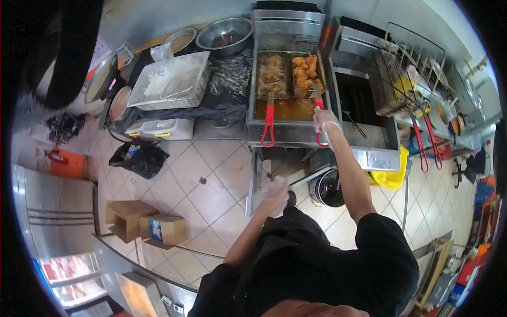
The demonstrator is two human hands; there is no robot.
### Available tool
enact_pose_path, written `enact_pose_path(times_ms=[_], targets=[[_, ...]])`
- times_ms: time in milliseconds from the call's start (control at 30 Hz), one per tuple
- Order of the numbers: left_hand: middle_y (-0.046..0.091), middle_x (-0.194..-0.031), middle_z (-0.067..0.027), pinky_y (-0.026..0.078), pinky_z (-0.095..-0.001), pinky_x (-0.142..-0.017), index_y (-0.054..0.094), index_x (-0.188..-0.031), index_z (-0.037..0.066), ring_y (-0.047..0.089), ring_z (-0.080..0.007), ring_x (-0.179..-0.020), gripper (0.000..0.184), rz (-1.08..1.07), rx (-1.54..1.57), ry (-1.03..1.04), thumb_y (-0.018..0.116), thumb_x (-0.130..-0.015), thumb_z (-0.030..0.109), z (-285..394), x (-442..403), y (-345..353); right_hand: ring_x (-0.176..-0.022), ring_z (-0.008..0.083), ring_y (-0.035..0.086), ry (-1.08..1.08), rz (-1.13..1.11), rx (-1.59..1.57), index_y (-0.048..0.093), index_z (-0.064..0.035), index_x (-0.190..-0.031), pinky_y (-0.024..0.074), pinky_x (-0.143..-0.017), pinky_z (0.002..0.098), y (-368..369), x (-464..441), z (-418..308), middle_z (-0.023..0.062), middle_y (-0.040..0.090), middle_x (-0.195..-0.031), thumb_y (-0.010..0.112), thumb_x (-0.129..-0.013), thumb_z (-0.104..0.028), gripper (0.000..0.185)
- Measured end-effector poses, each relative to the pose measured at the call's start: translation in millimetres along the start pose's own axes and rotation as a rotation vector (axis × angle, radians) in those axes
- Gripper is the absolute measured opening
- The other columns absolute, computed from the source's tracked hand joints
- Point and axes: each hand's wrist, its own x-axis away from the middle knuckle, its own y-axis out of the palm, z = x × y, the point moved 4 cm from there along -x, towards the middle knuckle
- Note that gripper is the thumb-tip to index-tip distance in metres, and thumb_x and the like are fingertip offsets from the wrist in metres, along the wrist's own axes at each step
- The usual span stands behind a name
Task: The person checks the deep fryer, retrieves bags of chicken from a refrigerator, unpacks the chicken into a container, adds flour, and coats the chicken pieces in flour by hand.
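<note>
My right hand, in a clear plastic glove, is closed around the red handle of the right fryer basket. Golden-brown fried chicken pieces fill that basket. Beside it, the left fryer basket sits lower in bubbling oil with more pieces, its red handle untouched. Both are in the deep fryer. Close to my body and below the fryer's front edge is my left hand, also gloved; it is blurred, so its fingers are unclear.
Left of the fryer are a floury metal tray and a steel bowl. A second fryer holds dark oil and tongs. Underneath stand a round bin and a yellow tub. Cardboard boxes lie on the tiled floor.
</note>
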Motion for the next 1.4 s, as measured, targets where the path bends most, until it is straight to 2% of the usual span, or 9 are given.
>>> enact_pose_path(times_ms=[233,367,533,633,700,833,933,1333,1400], targets=[[0.06,-0.07,-0.0117,0.044,-0.0374,-0.051,0.053,-0.109,0.004,0.055,-0.0236,-0.053,0.033,0.375,0.761,-1.226,0.045,-0.09,0.03,-67,205,-77,-0.089,0.0396,0.058,-0.753,0.477,1.185,0.055,-0.0032,-0.111,0.0451,-0.074,0.0493,17,74,-42,0.0244,0.06,-0.097,0.037,-0.096,-0.029,0.034],[0.061,-0.072,-0.0126,0.043,-0.0326,-0.046,0.048,-0.112,0.001,0.052,-0.0202,-0.046,0.039,0.751,1.268,-1.635,0.038,-0.095,0.035,-79,302,-94,-0.087,0.032,0.056,-0.777,-0.14,1.298,0.052,-0.0068,-0.108,0.0436,-0.073,0.0473,135,156,81,0.013,0.056,-0.094,0.043,-0.088,-0.011,0.022],[0.062,-0.073,-0.0146,0.043,-0.0315,-0.044,0.048,-0.111,0.001,0.053,-0.0198,-0.046,0.045,0.806,1.261,-1.409,0.039,-0.095,0.042,-138,386,-116,-0.109,0.0265,0.051,-0.015,-0.524,0.615,0.058,-0.0097,-0.106,0.0376,-0.094,0.0419,304,205,273,0.0116,0.056,-0.113,0.039,-0.095,-0.035,0.033],[0.062,-0.076,-0.0157,0.044,-0.0324,-0.043,0.047,-0.113,0.0,0.055,-0.0204,-0.047,0.046,0.755,1.239,-1.459,0.038,-0.095,0.042,-164,454,-145,-0.124,0.0258,0.04,-0.847,-0.67,1.468,0.057,-0.0135,-0.113,0.0274,-0.108,0.04,348,104,460,0.0063,0.046,-0.133,0.038,-0.093,-0.038,0.037],[0.062,-0.076,-0.0163,0.044,-0.0324,-0.043,0.047,-0.113,-0.001,0.055,-0.0207,-0.047,0.046,0.863,1.228,-1.482,0.038,-0.095,0.04,-183,512,-163,-0.125,0.0266,0.039,-1.009,-0.576,1.794,0.055,-0.0138,-0.115,0.0239,-0.11,0.0436,347,123,447,0.0071,0.046,-0.133,0.038,-0.089,-0.036,0.038],[0.063,-0.075,-0.0177,0.045,-0.0314,-0.043,0.05,-0.11,-0.002,0.056,-0.0214,-0.047,0.045,1.155,1.169,-1.57,0.04,-0.095,0.039,-210,586,-206,-0.118,0.0247,0.041,0.069,-0.589,1.25,0.056,-0.0131,-0.114,0.0267,-0.104,0.0415,369,140,414,0.0061,0.047,-0.127,0.041,-0.089,-0.034,0.036],[0.063,-0.076,-0.0181,0.045,-0.0315,-0.043,0.051,-0.11,-0.002,0.057,-0.0219,-0.048,0.045,1.114,1.175,-1.549,0.041,-0.094,0.039,-248,598,-237,-0.114,0.0233,0.042,0.296,-0.582,1.121,0.056,-0.0126,-0.113,0.0288,-0.1,0.0399,429,150,404,0.0054,0.048,-0.122,0.043,-0.089,-0.033,0.035],[0.06,-0.07,-0.0096,0.049,-0.033,-0.05,0.058,-0.087,0.005,0.058,-0.0194,-0.057,0.029,1.358,1.153,-1.757,0.051,-0.09,0.032,-591,692,-336,-0.094,0.0178,0.048,0.108,-0.874,1.347,0.059,-0.0104,-0.111,0.0373,-0.084,0.0335,811,8,324,0.0024,0.052,-0.104,0.052,-0.087,-0.028,0.03],[0.062,-0.074,-0.0096,0.049,-0.0363,-0.055,0.06,-0.09,0.005,0.059,-0.0215,-0.065,0.025,0.966,0.881,-1.907,0.052,-0.088,0.029,-608,750,-268,-0.091,0.0168,0.049,0.006,-0.925,1.371,0.059,-0.0101,-0.11,0.0387,-0.081,0.0324,908,-23,286,0.0019,0.053,-0.101,0.053,-0.087,-0.027,0.03]])
